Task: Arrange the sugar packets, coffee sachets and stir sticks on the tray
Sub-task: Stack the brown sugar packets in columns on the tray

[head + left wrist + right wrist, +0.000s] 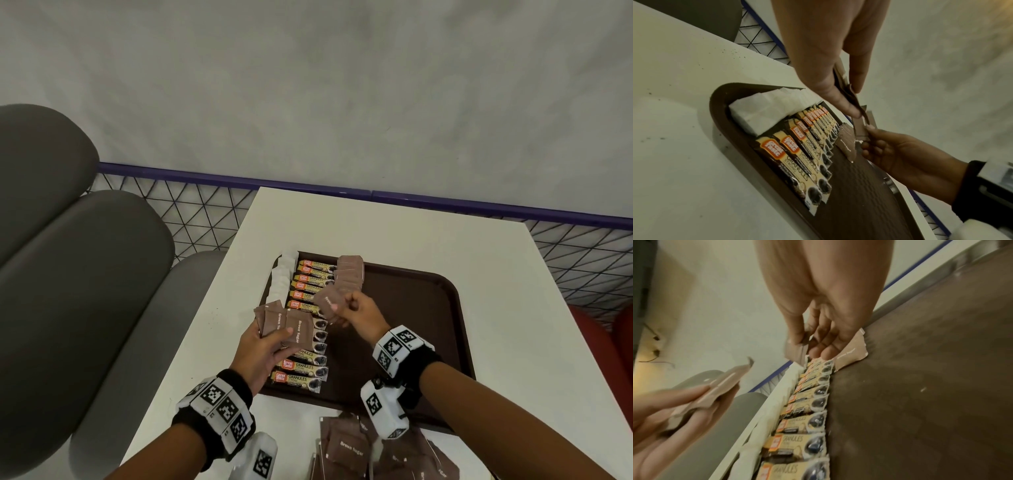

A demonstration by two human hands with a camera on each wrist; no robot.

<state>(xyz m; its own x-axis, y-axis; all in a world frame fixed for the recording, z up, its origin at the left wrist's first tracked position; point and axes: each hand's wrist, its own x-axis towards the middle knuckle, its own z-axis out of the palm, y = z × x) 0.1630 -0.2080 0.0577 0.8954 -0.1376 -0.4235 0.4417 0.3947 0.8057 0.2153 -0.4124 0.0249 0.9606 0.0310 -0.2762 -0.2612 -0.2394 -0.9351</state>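
Brown sugar packets [284,323] fan out in our left hand [260,353], gripped as a ready supply. Our right hand [356,313] pinches one packet [328,303] above the tray [411,308], probably to extend the brown row [349,274] beside the coffee sachets [305,342] (more wait on the table [411,233]).

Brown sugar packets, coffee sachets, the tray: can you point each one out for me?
Brown sugar packets [287,325], head view: printed face of the fan that the left hand holds.
Coffee sachets [797,155], left wrist view: cream middle of a near sachet.
Tray [411,308], head view: bare brown floor.
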